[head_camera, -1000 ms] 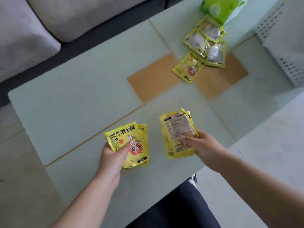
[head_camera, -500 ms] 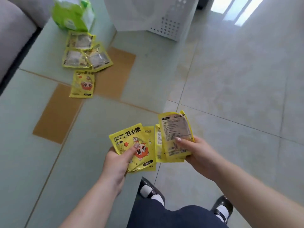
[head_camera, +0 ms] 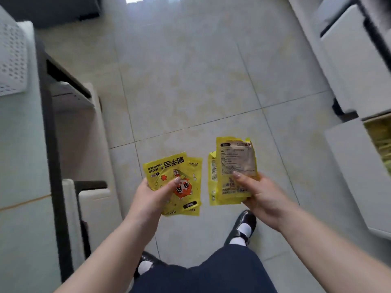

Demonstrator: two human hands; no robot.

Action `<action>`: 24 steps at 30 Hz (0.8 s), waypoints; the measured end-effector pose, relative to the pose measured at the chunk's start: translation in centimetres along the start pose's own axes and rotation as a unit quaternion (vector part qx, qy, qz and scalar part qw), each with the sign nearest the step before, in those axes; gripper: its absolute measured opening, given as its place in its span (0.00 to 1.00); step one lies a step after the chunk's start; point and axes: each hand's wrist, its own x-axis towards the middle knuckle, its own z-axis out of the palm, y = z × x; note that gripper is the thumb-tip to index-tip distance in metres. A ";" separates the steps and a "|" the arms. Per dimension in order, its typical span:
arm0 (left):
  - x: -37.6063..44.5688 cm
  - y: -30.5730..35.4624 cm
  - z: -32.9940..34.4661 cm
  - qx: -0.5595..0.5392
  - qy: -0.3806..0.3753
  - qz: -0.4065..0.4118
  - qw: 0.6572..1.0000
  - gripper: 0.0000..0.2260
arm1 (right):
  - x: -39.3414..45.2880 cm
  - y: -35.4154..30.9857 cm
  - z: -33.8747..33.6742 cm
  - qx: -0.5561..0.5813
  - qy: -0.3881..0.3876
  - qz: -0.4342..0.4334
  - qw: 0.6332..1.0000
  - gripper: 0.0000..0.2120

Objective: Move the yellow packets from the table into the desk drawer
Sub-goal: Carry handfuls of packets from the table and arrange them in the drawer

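My left hand (head_camera: 152, 194) grips two stacked yellow hand-warmer packets (head_camera: 186, 168), front side up with an orange cartoon face. A second small stack of yellow packets (head_camera: 232, 157), label side up, is held in my right hand (head_camera: 257, 194), thumb on top. Both hands hover above the tiled floor, about waist height. At the right edge a white desk drawer (head_camera: 357, 172) stands pulled out; something yellow-green (head_camera: 380, 140) shows inside it. The table (head_camera: 19, 144) lies along the left edge.
A white perforated basket (head_camera: 11, 60) sits on the table at top left. White stools (head_camera: 88, 199) stand under the table's dark frame. More white drawer fronts (head_camera: 355, 60) rise at upper right. Pale floor tiles (head_camera: 190, 81) fill the middle. My black shoes show below.
The view has swung from the table to the floor and drawers on the right. Both hands still carry their packets, now a little farther apart. The packets left on the table are out of sight.
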 end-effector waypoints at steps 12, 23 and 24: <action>-0.7 -2.0 32.5 0.150 -0.168 0.006 0.974 0.12 | -7.0 -7.1 -29.6 0.158 0.133 -0.065 0.976 0.25; -2.4 -5.2 47.3 0.260 -0.233 0.005 0.937 0.11 | -13.7 -4.8 -43.2 0.305 0.241 -0.126 0.913 0.15; -2.5 -5.5 48.5 0.267 -0.237 0.004 0.934 0.10 | -13.9 -4.5 -44.2 0.315 0.251 -0.125 0.907 0.14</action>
